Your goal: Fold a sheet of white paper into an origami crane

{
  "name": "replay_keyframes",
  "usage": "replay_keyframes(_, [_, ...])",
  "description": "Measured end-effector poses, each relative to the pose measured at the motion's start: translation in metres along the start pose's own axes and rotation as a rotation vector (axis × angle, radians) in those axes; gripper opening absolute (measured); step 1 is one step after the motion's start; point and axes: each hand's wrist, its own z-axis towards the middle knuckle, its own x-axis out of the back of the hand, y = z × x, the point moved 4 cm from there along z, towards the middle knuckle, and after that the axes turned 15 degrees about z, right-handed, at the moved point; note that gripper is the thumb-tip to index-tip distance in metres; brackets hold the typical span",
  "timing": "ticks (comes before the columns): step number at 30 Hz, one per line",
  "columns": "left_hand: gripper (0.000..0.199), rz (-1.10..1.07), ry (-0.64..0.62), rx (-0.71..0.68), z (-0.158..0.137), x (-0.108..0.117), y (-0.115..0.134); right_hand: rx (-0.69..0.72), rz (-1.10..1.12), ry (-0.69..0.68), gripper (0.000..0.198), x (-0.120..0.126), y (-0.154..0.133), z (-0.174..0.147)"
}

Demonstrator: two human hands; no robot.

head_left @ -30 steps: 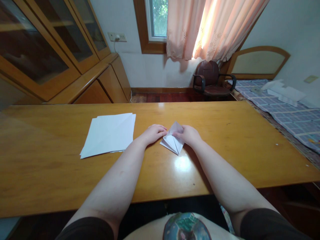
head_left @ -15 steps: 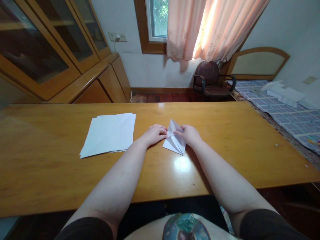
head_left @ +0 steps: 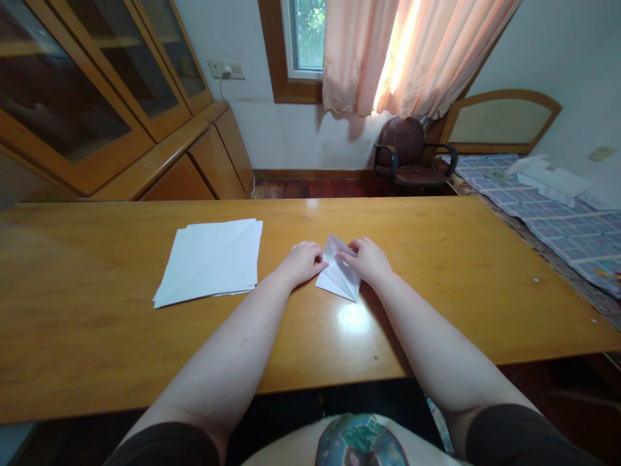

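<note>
Left hand [head_left: 305, 260], near nine o'clock, and right hand [head_left: 367, 260], near two, pinch creased, kite-shaped white paper [head_left: 338, 277] on a glossy yellow-brown wooden table [head_left: 436, 278]. Apparently mid-fold, it next calls for aligned edges. Farther out, nine o'clock: flat white paper stack [head_left: 211, 262].

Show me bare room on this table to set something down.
The table has a wide bare patch between the right forearm and its right edge, save small white specks, and another left of the paper stack. It is crowded mid-table: the left hand and right hand are at the folded paper.
</note>
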Motion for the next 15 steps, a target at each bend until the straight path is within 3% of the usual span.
replay_keyframes(2, [0.02,0.007,0.007,0.007,0.001,0.0,0.0,0.148,0.001,0.21,0.037,0.019,-0.011,-0.007])
replay_keyframes(3, [0.021,0.01,0.009,0.013,0.001,0.0,0.0,0.215,0.002,0.24,0.037,0.025,-0.018,-0.012])
replay_keyframes(4, [0.021,0.01,0.009,0.017,0.001,0.0,0.0,0.288,0.008,0.194,0.038,0.026,-0.025,-0.016])
replay_keyframes(6, [0.021,0.007,0.005,0.024,0.001,-0.001,0.0,0.421,-0.004,-0.069,0.038,0.016,-0.039,-0.025])
replay_keyframes(9, [0.02,0.004,0.007,0.025,0.001,-0.002,0.0,0.433,-0.099,-0.388,0.027,-0.008,-0.049,-0.033])
replay_keyframes(11, [0.021,0.002,0.004,0.028,0.002,-0.001,-0.001,0.37,-0.169,-0.477,0.029,-0.019,-0.049,-0.033])
replay_keyframes(15, [0.022,-0.002,-0.013,0.035,0.002,-0.001,-0.001,0.308,-0.214,-0.522,0.033,-0.023,-0.046,-0.031])
